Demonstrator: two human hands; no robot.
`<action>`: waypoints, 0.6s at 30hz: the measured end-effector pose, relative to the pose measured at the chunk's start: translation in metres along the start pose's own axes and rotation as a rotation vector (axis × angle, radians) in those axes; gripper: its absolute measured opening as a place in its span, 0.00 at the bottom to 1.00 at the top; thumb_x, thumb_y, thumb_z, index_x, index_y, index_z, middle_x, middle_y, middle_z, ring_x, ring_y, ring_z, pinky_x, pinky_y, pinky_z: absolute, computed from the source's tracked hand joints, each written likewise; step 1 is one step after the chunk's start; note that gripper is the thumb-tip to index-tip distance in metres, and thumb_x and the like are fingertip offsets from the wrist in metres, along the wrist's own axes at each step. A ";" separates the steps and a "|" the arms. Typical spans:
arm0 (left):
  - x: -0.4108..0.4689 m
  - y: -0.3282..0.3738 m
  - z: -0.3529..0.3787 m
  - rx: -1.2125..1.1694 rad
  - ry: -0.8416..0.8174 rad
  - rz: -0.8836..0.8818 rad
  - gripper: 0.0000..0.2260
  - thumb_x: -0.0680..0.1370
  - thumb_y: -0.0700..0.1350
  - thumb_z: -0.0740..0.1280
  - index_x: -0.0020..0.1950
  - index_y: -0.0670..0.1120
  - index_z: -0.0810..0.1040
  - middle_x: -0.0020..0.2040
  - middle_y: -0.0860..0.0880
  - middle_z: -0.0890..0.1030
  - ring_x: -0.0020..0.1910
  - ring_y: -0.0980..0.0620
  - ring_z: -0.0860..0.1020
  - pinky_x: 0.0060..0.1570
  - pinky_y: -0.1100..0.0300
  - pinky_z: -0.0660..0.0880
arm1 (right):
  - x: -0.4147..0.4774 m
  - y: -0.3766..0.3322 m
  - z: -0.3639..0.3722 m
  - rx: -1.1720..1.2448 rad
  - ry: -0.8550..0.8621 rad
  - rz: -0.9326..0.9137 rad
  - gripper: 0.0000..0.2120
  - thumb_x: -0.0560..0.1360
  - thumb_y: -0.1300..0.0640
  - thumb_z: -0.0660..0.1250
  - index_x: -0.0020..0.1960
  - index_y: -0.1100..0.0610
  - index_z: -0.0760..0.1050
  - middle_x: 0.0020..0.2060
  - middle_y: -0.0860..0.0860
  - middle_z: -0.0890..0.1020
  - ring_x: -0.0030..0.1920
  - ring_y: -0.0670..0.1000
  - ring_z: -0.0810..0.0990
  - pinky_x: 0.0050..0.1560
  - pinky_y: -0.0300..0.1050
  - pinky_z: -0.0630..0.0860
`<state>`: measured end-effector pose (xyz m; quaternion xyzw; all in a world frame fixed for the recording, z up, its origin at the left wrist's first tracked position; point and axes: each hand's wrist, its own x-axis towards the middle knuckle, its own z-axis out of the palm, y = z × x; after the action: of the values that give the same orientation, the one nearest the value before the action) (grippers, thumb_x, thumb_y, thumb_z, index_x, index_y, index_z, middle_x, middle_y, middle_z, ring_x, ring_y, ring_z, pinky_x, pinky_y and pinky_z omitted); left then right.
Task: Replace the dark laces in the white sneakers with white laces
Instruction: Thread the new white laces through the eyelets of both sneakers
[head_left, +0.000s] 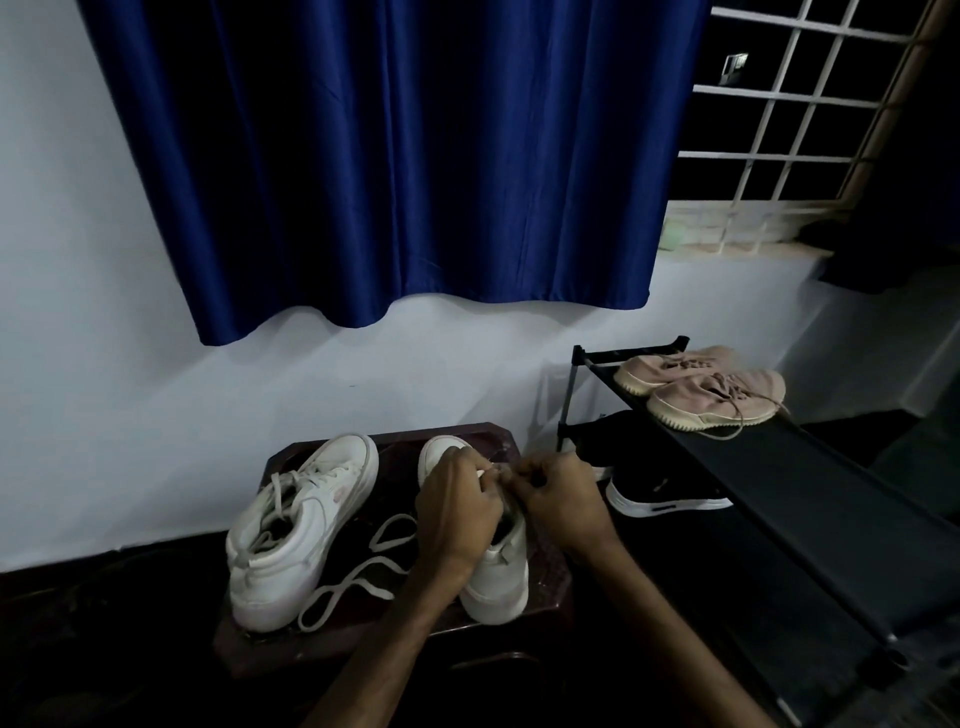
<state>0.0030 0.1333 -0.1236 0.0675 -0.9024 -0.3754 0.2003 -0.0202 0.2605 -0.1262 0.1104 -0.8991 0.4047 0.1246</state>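
Two white sneakers stand on a dark brown stool. The left sneaker is laced with a white lace. Both hands work over the top of the right sneaker. My left hand and my right hand meet above its tongue, fingers curled and pinching a pale lace between them. A loose white lace lies in loops on the stool between the two sneakers. The right sneaker's eyelets are hidden under my hands.
A black shoe rack stands to the right with a pink pair of shoes on top and a black shoe lower down. A white wall and blue curtain are behind the stool. The floor is dark.
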 end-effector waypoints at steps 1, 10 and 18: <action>0.002 -0.001 -0.001 -0.015 -0.006 -0.008 0.03 0.77 0.46 0.68 0.46 0.48 0.79 0.49 0.52 0.81 0.51 0.50 0.79 0.46 0.57 0.71 | -0.002 0.000 0.003 0.018 0.016 0.015 0.10 0.73 0.50 0.73 0.37 0.56 0.82 0.28 0.47 0.81 0.29 0.41 0.77 0.33 0.39 0.73; 0.015 -0.002 -0.021 0.199 -0.112 -0.011 0.08 0.77 0.50 0.69 0.49 0.47 0.84 0.54 0.46 0.82 0.58 0.45 0.78 0.53 0.53 0.75 | -0.015 -0.004 0.024 0.218 0.070 0.176 0.08 0.69 0.48 0.77 0.44 0.51 0.85 0.30 0.45 0.84 0.31 0.40 0.82 0.36 0.39 0.79; 0.017 -0.013 -0.020 -0.017 -0.170 0.029 0.03 0.72 0.46 0.75 0.42 0.48 0.83 0.42 0.55 0.77 0.49 0.51 0.79 0.46 0.58 0.72 | -0.009 0.002 0.023 0.568 -0.088 0.336 0.06 0.75 0.57 0.72 0.47 0.60 0.83 0.38 0.57 0.84 0.36 0.51 0.81 0.43 0.49 0.81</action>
<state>-0.0042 0.1067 -0.1147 0.0204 -0.9139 -0.3845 0.1289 -0.0157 0.2452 -0.1450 0.0086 -0.7604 0.6491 -0.0187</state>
